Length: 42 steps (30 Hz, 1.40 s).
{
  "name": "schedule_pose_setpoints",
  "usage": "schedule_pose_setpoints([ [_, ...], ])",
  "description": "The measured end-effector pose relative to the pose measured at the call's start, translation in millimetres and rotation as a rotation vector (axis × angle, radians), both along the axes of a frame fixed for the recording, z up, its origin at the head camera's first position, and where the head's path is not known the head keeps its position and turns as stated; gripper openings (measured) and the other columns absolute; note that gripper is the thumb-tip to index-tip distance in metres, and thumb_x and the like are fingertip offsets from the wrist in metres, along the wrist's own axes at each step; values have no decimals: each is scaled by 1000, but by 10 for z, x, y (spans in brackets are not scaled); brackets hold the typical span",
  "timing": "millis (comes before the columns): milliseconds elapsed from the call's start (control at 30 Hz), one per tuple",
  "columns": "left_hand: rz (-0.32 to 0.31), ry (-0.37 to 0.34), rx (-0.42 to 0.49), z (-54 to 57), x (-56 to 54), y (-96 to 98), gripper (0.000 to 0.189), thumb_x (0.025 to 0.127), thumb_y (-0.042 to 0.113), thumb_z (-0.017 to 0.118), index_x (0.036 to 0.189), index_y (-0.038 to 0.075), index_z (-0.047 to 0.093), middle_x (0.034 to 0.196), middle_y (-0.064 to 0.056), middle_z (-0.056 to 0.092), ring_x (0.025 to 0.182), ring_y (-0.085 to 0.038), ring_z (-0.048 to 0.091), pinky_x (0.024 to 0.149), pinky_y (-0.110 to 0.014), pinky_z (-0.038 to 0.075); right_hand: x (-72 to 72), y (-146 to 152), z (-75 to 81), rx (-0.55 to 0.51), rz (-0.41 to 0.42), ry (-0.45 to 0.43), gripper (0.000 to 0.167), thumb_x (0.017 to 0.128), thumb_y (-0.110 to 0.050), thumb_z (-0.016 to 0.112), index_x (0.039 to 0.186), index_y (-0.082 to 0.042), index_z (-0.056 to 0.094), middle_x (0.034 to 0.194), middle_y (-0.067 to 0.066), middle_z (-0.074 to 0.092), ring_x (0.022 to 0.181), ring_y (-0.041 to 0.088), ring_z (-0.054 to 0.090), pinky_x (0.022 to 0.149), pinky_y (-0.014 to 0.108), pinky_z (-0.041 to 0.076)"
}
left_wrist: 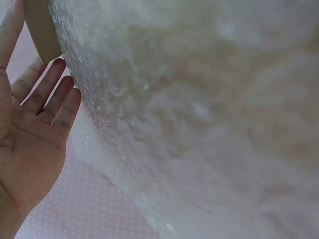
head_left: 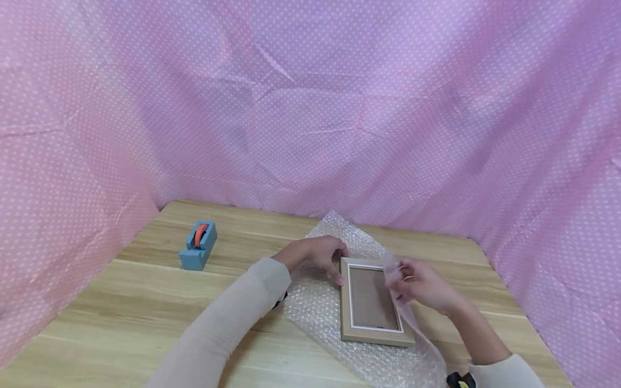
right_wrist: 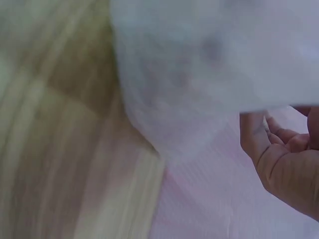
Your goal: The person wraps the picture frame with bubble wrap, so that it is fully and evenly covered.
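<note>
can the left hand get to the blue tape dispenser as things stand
Probably yes: only tabletop and some bubble wrap seem to lie between the left hand and the blue tape dispenser, though the hand would first have to leave the picture frame.

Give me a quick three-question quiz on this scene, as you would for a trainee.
1. True or false: the picture frame lies on bubble wrap.
2. What is the right hand pinching? A) the picture frame B) an edge of the bubble wrap C) a strip of tape
3. What colour is the roll in the blue tape dispenser?

Key: 1. True. 2. B. 3. Orange.
</note>
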<state>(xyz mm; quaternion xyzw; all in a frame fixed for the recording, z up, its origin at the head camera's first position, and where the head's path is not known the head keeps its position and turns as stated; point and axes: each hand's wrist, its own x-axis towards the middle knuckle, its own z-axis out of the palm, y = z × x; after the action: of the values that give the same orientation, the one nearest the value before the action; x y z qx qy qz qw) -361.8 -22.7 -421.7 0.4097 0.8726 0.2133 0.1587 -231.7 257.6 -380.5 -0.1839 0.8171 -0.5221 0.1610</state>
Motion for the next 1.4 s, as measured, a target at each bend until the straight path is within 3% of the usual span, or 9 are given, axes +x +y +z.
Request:
schedule_pose_setpoints([
  [267, 0, -7, 22, 8, 18, -12, 61, 68, 43, 96, 116, 15, 70, 100, 11, 65, 95, -8, 60, 88, -20, 48, -72, -395, -217, 161, 57, 76, 20, 92, 2, 69, 105, 9, 55, 83, 14, 67, 69, 21, 68, 61, 34, 61],
  [500, 6, -16, 15, 40, 55, 3, 58, 68, 42, 96, 112, 16, 70, 98, 11, 65, 94, -10, 61, 85, -21, 49, -86, -482, -321, 260, 89, 168, 15, 92, 1, 71, 98, 5, 58, 77, 5, 65, 62, 14, 63, 53, 27, 55],
  [667, 24, -52, -16, 80, 76, 19, 63, 68, 45, 95, 119, 19, 70, 104, 13, 65, 99, -9, 61, 91, -23, 49, -61, -459, -320, 338, 141, 284, 20, 93, -14, 76, 100, 1, 65, 77, -1, 62, 64, 7, 57, 57, 23, 51],
  [767, 36, -74, -29, 100, 98, 45, 58, 75, 51, 89, 121, 21, 71, 105, 13, 66, 100, -7, 60, 93, -26, 48, -47, -434, -327, 353, 185, 308, 24, 94, -18, 75, 105, 2, 69, 80, -3, 62, 69, 7, 55, 62, 23, 50],
  [867, 29, -24, -51, 91, 138, 112, 56, 82, 57, 80, 121, 18, 70, 103, 10, 65, 98, -9, 60, 90, -27, 49, -28, -398, -346, 349, 229, 310, 22, 96, -15, 72, 108, 3, 69, 81, -4, 63, 71, 6, 55, 63, 23, 50],
  [967, 27, 87, -111, 68, 195, 194, 62, 81, 63, 76, 121, 16, 68, 103, 5, 61, 96, -12, 57, 85, -28, 49, 1, -362, -364, 352, 271, 338, 14, 96, -9, 71, 106, 1, 69, 80, -5, 61, 71, 5, 55, 63, 23, 50],
  [1100, 77, 144, -180, 45, 277, 277, 70, 74, 67, 81, 120, 18, 65, 107, 2, 57, 98, -15, 53, 85, -31, 49, 79, -307, -394, 349, 324, 428, 16, 93, -1, 71, 109, -1, 68, 87, -2, 57, 77, 4, 55, 67, 23, 52],
  [1300, 132, 133, -196, 59, 351, 333, 69, 71, 64, 85, 121, 20, 64, 111, 2, 54, 102, -16, 51, 88, -33, 49, 276, -175, -462, 387, 332, 641, 34, 90, -2, 74, 123, -3, 67, 100, 0, 56, 83, 6, 51, 67, 22, 49],
  [1400, 149, 124, -203, 74, 372, 339, 71, 71, 64, 86, 122, 20, 64, 112, 2, 55, 103, -16, 50, 89, -35, 49, 369, -82, -482, 448, 301, 758, 28, 91, -8, 76, 118, -7, 69, 101, -4, 55, 84, 4, 47, 66, 20, 46],
])
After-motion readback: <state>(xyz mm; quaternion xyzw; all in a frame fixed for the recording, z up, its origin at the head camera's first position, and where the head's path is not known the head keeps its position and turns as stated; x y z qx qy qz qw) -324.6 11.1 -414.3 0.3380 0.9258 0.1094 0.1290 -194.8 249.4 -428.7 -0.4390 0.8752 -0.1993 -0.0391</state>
